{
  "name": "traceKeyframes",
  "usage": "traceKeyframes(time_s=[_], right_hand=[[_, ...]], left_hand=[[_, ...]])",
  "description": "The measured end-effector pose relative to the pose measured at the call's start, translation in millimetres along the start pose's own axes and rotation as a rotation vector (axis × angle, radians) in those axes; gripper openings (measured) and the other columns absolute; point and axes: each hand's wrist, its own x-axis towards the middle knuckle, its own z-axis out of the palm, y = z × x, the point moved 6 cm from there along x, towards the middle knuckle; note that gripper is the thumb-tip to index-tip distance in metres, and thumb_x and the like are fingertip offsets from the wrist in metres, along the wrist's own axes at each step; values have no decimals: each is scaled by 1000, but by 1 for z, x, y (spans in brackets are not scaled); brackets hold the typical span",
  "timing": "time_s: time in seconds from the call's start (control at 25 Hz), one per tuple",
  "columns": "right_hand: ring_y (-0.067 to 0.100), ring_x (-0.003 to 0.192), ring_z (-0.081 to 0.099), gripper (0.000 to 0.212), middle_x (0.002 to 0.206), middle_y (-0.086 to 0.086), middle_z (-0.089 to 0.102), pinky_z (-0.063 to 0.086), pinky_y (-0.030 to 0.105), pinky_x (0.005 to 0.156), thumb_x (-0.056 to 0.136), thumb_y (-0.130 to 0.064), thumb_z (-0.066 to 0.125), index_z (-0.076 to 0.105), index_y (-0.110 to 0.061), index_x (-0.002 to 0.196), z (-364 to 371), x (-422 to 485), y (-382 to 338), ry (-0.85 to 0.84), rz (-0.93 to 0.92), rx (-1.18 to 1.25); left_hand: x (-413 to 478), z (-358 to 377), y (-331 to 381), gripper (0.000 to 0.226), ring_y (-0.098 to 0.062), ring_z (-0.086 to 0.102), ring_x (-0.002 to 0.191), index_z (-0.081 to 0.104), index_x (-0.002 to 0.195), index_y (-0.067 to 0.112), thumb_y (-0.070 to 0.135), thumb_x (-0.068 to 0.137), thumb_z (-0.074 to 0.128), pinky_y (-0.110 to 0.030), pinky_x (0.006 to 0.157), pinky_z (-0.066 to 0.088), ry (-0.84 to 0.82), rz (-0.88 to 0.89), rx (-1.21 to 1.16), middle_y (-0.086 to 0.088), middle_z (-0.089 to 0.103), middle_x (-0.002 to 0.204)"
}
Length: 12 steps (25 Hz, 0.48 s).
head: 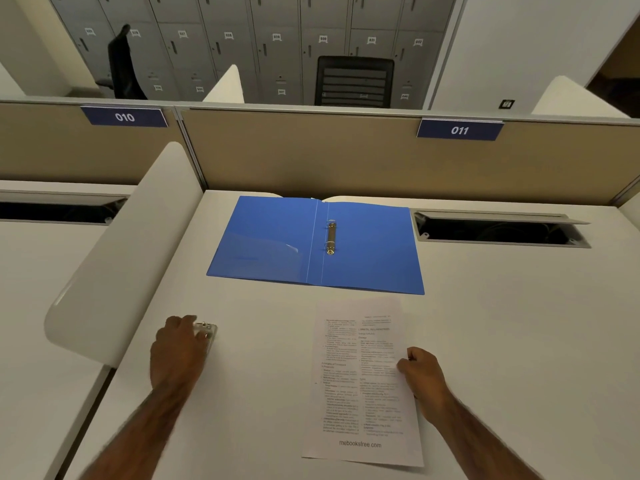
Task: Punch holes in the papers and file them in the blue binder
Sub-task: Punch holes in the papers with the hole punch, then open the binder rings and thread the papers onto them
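One blue binder (367,251), one hole punch (207,336) and one printed sheet (363,382) (any further sheets beneath it cannot be told) are counted on the desk (485,323). Two hands are shown: left hand (178,351), right hand (420,374). Two number plates, plate 010 (124,117) and plate 011 (459,130), two cable hatches (502,230) and two office chairs (355,81) are included.

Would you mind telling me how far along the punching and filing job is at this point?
Done: the binder lies open, with nothing on its rings. In hand: the left hand grips the punch, and the right hand pinches the right edge of the paper. Left: the paper shows no holes that I can see, so punching and filing both remain.
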Motion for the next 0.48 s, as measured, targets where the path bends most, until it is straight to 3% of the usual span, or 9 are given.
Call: traceKeyframes(time_s=[0.08, 0.16, 0.28, 0.36, 0.4, 0.48], right_hand=[[34, 82, 73, 9, 91, 13, 72, 62, 47, 77, 88, -5, 54, 62, -6, 84, -1, 4, 2, -15, 14, 17], [34, 80, 74, 8, 89, 12, 74, 62, 49, 76, 86, -6, 56, 63, -3, 88, -6, 8, -3, -27, 20, 37], [28, 65, 64, 6, 80, 14, 69, 52, 33, 53, 79, -1, 57, 60, 4, 79, -27, 26, -30, 23, -16, 97], [23, 60, 56, 11, 75, 16, 64, 38, 24, 47, 81, 3, 57, 61, -3, 73, -45, 48, -62, 70, -42, 131], [23, 61, 55, 14, 76, 17, 62, 37, 24, 49, 81, 3, 57, 60, -7, 72, -53, 63, -78, 84, -55, 158], [26, 66, 60, 14, 83, 16, 65, 45, 29, 56, 84, 4, 56, 59, -7, 76, -64, 92, -107, 88, -71, 210]], left_hand=[[8, 4, 24, 34, -37, 60, 99, 65, 119, 8, 19, 87, 65, -47, 86, 47, 67, 133, 23, -16, 62, 118], [19, 16, 59, 36, -36, 61, 104, 64, 121, 9, 20, 87, 67, -47, 91, 47, 13, 265, -10, -15, 62, 124], [29, 36, 119, 35, -30, 59, 112, 63, 123, 11, 22, 90, 65, -42, 98, 46, -102, 347, -204, -9, 62, 127], [31, 48, 147, 27, -27, 61, 108, 63, 117, 10, 20, 91, 64, -39, 97, 48, -168, 126, -530, -8, 64, 118], [32, 58, 155, 19, -28, 63, 101, 65, 107, 10, 19, 91, 64, -37, 93, 51, -215, -95, -730, -9, 66, 110], [19, 79, 173, 6, -29, 61, 76, 60, 85, 9, 13, 89, 63, -31, 72, 51, -345, -562, -1138, -14, 62, 87]])
